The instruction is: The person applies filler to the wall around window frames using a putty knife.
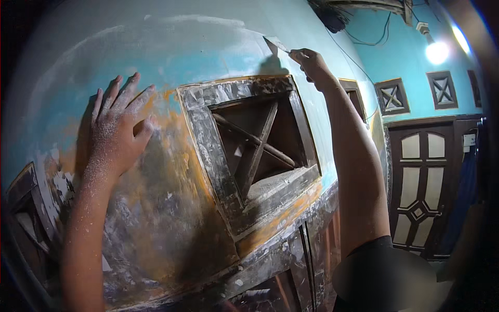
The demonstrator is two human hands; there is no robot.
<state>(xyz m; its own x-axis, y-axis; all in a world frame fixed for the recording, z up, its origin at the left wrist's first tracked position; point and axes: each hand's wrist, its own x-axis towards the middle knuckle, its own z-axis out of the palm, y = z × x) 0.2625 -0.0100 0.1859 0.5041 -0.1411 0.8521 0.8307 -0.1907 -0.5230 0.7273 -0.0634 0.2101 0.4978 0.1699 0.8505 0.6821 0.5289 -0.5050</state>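
My right hand (312, 65) is raised above the window and closed round the handle of a putty knife (275, 43). The blade lies against the pale blue-white upper wall (218, 39), close to the end of a curved scraped line. My left hand (118, 117) presses on the wall with fingers spread, dusted white from fingertips to forearm. Around it the paint is patchy, with turquoise, orange and grey layers showing. Between my arms sits a square wooden vent window (196, 96) with crossed bars, its dark frame worn and its sill dusty.
Another crossed-bar window (28, 208) is at the far left. A panelled door (421, 182) stands at the right, below small vents (442, 89) in a turquoise wall. A bright bulb (436, 52) hangs at upper right, near loose cables (377, 41). Dark timber runs below the window.
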